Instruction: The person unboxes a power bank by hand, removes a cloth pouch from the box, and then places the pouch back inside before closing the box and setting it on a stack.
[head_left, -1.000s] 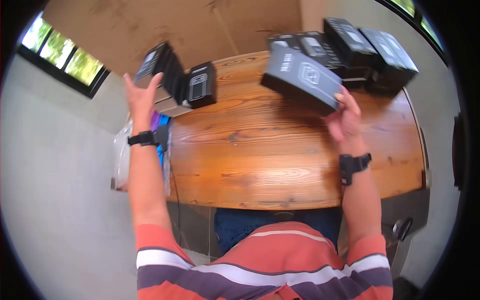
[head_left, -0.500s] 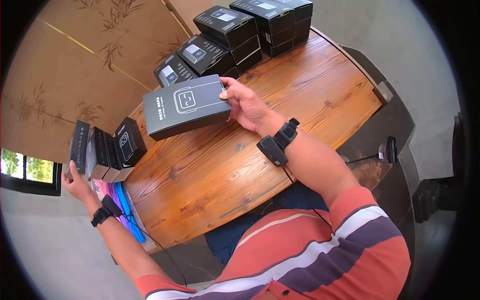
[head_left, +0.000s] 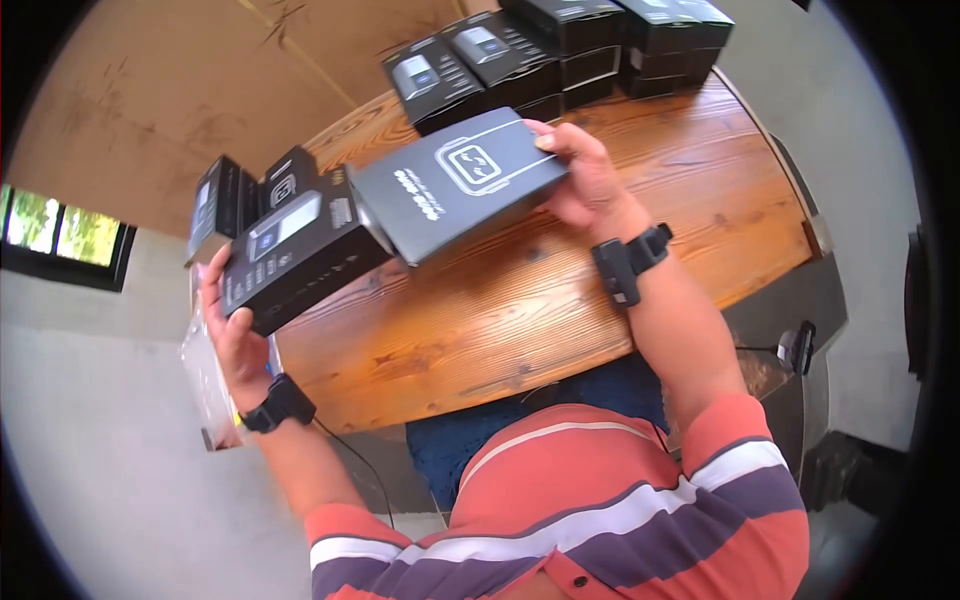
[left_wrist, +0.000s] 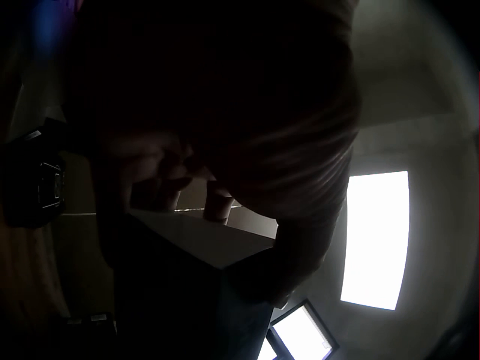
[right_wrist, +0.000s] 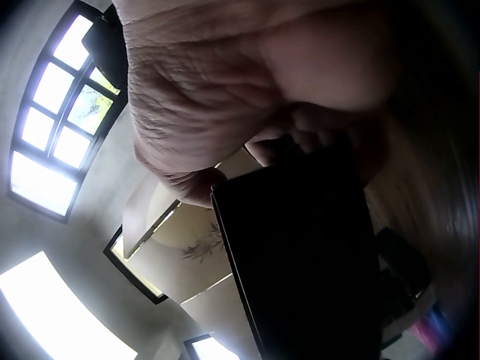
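Above the table, my left hand (head_left: 238, 335) grips the left end of a black box (head_left: 325, 240) with a device picture on it. In the left wrist view this black box (left_wrist: 180, 300) is in deep shadow below the hand (left_wrist: 247, 112). My right hand (head_left: 588, 178) holds a dark grey box (head_left: 420, 185) with white line art and lettering, thumb on its top face and fingers beneath. The inner ends of both boxes meet or overlap in the head view. In the right wrist view, the dark grey box (right_wrist: 300, 255) extends away from the hand (right_wrist: 232, 90).
Several black boxes (head_left: 505, 50) are stacked at the back of the wooden table (head_left: 480, 330). More black boxes (head_left: 222, 200) stand at its left end, by a clear plastic bag (head_left: 207, 370). A brown folding screen (head_left: 160, 100) rises behind. A cable hangs from the left wristband (head_left: 280, 402).
My left hand has taken a black box from the row at the left and brought it inward to the dark grey box. The right hand keeps its grip on the grey box.
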